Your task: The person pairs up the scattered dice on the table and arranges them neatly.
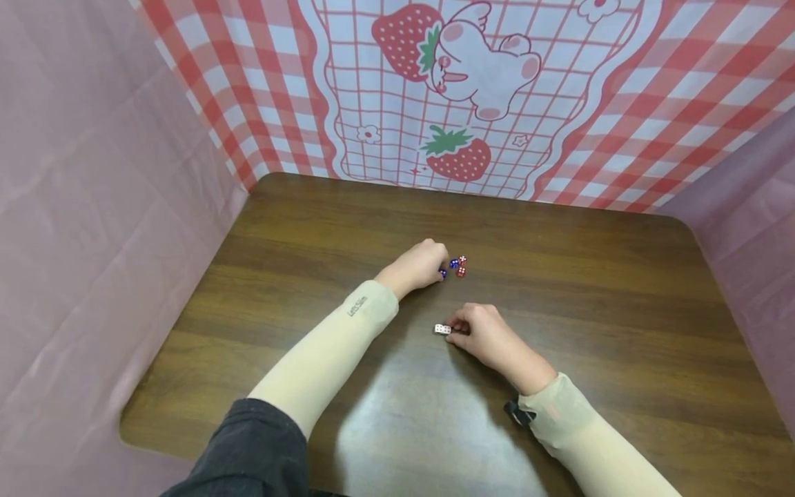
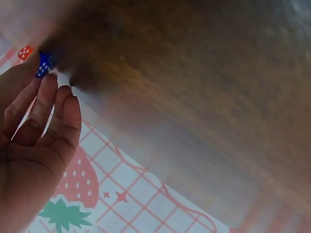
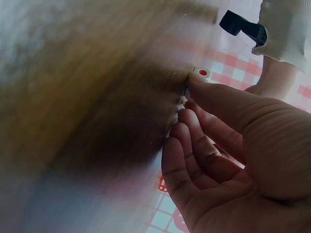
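Observation:
My left hand (image 1: 417,266) reaches to the small group of dice past the table's middle. Its thumb and fingertips pinch a blue die (image 1: 443,274), which shows white pips in the left wrist view (image 2: 43,66). Just right of it sit another blue die (image 1: 454,264) and two red dice (image 1: 462,272), close together. Nearer the body, my right hand (image 1: 487,336) pinches at the right end of two white dice (image 1: 442,329) that lie side by side. One white die (image 3: 203,73) shows a red pip by the thumb tip; curled fingers hide part of it.
The brown wooden table (image 1: 596,290) has rounded corners. Behind it hangs a red checked cloth (image 1: 273,83) with strawberries, and pink cloth (image 1: 112,207) hangs at the sides. A black strap (image 1: 519,413) hangs at the right sleeve cuff.

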`<state>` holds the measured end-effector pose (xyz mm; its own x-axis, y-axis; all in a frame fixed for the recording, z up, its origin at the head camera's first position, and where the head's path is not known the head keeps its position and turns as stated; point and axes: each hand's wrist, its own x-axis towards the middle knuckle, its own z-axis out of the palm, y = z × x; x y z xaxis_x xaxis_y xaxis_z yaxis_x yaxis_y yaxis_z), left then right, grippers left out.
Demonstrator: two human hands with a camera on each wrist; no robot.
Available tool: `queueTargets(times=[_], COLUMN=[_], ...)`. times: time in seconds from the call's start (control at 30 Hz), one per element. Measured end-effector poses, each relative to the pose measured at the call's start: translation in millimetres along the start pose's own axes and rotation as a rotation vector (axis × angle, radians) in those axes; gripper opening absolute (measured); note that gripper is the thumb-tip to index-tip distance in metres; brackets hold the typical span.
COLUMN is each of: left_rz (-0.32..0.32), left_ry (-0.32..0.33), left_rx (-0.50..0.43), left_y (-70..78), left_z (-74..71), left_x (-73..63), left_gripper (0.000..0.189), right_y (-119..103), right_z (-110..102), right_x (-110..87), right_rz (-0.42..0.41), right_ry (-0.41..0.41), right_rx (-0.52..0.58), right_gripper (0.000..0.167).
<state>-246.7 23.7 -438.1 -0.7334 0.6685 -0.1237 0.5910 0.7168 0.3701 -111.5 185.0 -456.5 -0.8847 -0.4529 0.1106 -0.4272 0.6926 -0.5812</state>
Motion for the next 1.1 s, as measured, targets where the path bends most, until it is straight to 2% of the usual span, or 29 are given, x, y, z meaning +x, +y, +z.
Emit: queueTargets(times=[0.3, 0.43, 0.7, 1.1], left_rz=[-0.019, -0.006, -0.008, -0.016], left_ry=[-0.029, -0.041, -0.031, -0.032], left_rx=[0.011, 0.016, 0.004, 0.03], left_y=[2.6, 3.0, 2.0, 5.5], left_z=[-0.5, -1.4, -3.4, -1.2], left_x=[-10.6, -14.5, -20.4, -25.0], left_gripper=[0.01, 0.009, 0.005, 0.01], right_y=[-0.5, -0.4, -0.5, 0.8], right_z=[1.4, 1.9, 1.7, 2.9], right_x=[0.0, -0.5, 0.3, 1.3], right_rz=[-0.011, -0.009, -0.001, 0.004], right_ry=[0.009, 0.012, 0.009, 0.001], right_rx=[-0.003, -0.008, -0.01, -0.013], right_gripper=[0.014, 0.015, 0.014, 0.015])
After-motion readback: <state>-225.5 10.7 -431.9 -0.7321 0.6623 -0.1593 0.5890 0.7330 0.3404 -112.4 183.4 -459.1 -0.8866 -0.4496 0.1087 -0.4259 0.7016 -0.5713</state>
